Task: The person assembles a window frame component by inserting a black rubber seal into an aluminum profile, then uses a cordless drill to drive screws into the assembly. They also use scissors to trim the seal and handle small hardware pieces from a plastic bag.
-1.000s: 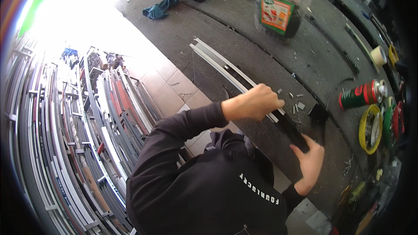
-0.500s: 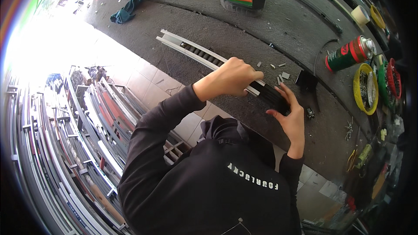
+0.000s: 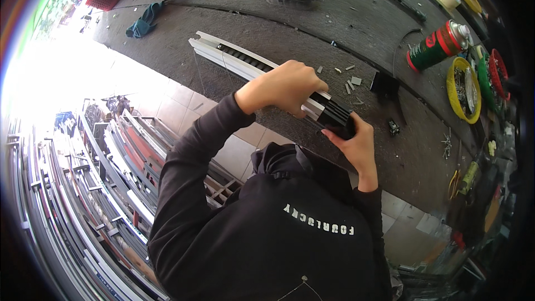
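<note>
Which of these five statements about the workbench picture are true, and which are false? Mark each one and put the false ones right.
1. The left hand grips a long whitish metal channel. True.
2. The right hand touches no object. False: it holds a ribbed black piece at the end of the channel nearer to it.
3. A red-and-green metal spray can is to the right of both hands in the picture. True.
4. The round yellow plastic basket has nothing in it. False: small pieces lie inside it.
5. A crumpled blue-green cloth lies on the dark grey bench. True.
</note>
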The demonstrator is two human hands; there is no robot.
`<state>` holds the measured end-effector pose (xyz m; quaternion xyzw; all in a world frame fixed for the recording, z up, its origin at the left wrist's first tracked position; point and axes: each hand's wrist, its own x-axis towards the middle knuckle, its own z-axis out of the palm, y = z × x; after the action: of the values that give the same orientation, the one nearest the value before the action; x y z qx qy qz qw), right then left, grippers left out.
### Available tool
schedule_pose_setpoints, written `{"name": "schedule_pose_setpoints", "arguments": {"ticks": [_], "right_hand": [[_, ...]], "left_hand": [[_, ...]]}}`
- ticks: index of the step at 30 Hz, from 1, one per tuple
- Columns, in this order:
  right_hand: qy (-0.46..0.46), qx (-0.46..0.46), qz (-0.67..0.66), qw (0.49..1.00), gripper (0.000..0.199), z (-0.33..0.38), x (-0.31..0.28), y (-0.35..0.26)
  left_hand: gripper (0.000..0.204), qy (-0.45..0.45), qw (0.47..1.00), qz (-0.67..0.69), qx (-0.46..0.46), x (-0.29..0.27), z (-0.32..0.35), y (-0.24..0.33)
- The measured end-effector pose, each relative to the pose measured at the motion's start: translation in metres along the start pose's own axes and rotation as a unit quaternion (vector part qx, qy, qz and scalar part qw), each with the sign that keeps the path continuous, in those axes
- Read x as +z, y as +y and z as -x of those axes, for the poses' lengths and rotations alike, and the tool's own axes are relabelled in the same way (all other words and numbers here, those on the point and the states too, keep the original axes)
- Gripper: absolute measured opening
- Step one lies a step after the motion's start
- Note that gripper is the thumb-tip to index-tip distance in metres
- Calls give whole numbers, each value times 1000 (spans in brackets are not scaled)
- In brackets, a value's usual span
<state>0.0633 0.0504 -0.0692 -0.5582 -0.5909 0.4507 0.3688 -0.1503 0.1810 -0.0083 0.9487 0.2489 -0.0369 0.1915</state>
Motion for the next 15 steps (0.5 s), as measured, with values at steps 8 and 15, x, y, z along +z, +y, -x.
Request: {"name": "schedule_pose_setpoints", "arguments": {"ticks": [8,15], "right_hand": [[7,113,-186,976,38,12,18,5],[-1,231,-343,911,39,10,3,16]], "left_hand": [[83,-129,989,63,39,-5,-23,-19],[105,33,990,76,116,3,9,-12]]}}
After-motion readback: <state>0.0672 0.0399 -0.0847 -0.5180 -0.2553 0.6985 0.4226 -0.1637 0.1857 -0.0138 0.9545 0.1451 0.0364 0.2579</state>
